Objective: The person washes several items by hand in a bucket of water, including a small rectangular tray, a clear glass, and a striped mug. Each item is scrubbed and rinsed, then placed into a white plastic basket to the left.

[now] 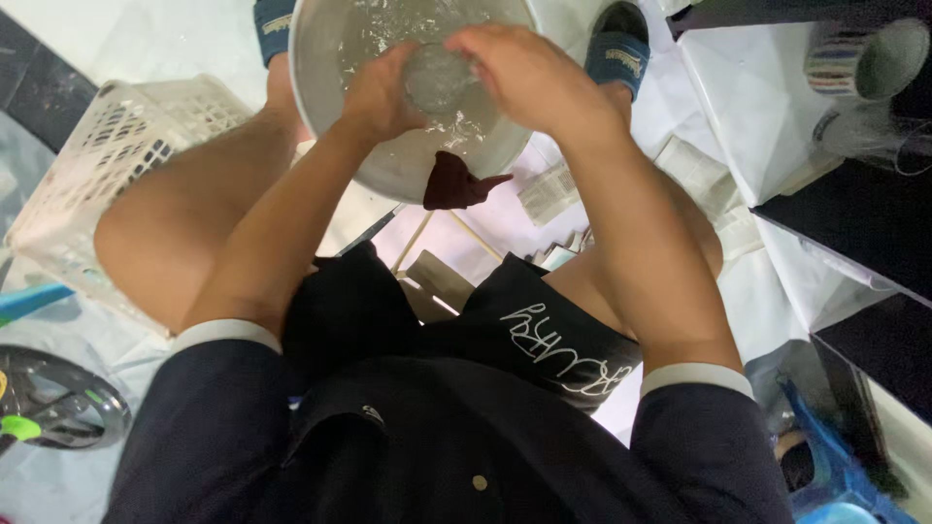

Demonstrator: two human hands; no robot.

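Observation:
A round metal basin (320, 58) of soapy water stands on the floor between my feet. My left hand (379, 92) and my right hand (529, 73) are together over it, both gripping a small clear glass (437, 78) wet with foam. A dark red cloth (454, 182) hangs over the basin's near rim. My knees frame the basin on both sides.
A white plastic laundry basket (107, 155) lies at the left. A striped mug (859, 58) and a clear glass sit on a white surface at the upper right, next to dark panels. Blue slippers (616, 53) are on my feet. Blue plastic items sit at the lower right.

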